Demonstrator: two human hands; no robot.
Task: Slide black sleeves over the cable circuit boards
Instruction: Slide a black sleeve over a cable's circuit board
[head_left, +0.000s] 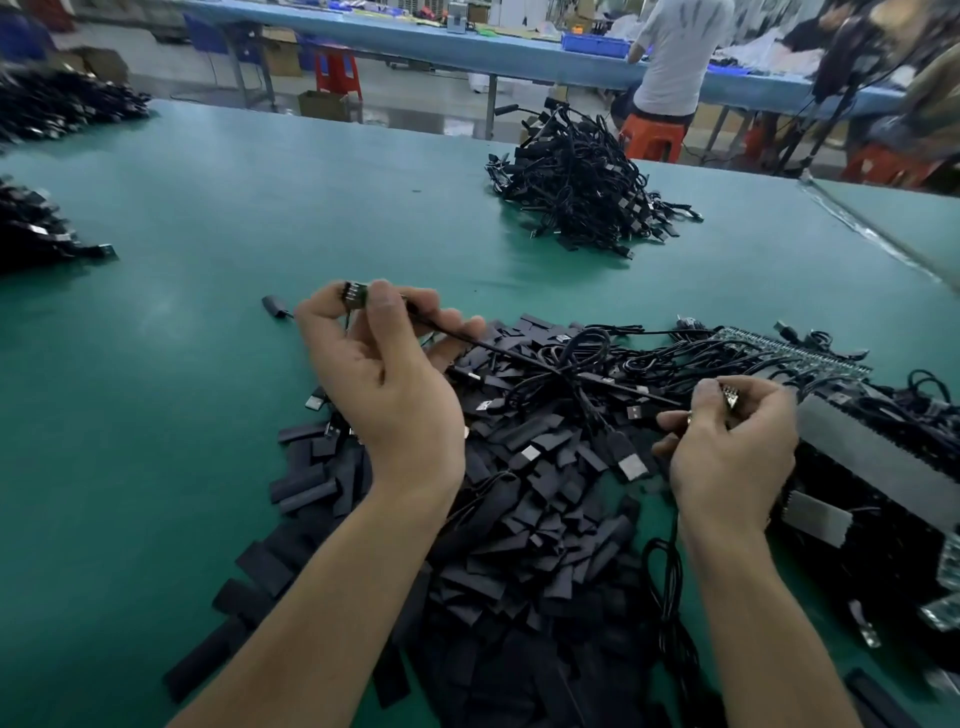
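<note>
Left hand (384, 374) is raised above the green table mat (208, 218), thumb and fingertips pinching a small circuit board with metal contacts (356, 296). Thin black cable (519, 356) runs taut from that board rightward and down over the pile toward the right hand (732, 452). Right hand sits lower, fingers curled, thumb and forefinger pinching a second small circuit board (728, 396). Cannot tell whether the taut cable ends at it.

Between and beneath both forearms is a loose heap of flat black sleeves (519, 530), lying on the mat and spread toward the near edge. Tangle of black USB cables (613, 374) lies on the heap's far side, silver plugs showing. Green strip of joined circuit boards (795, 353) lies just beyond the right hand. Lone short black sleeve (274, 305) lies on the mat just left of the left hand.

Far heap of bundled black cables (576, 187) sits well apart, mid-table. Dark cable heaps (36, 228) lie at the left edge. Person in a white shirt (675, 52) sits at a blue bench behind.
</note>
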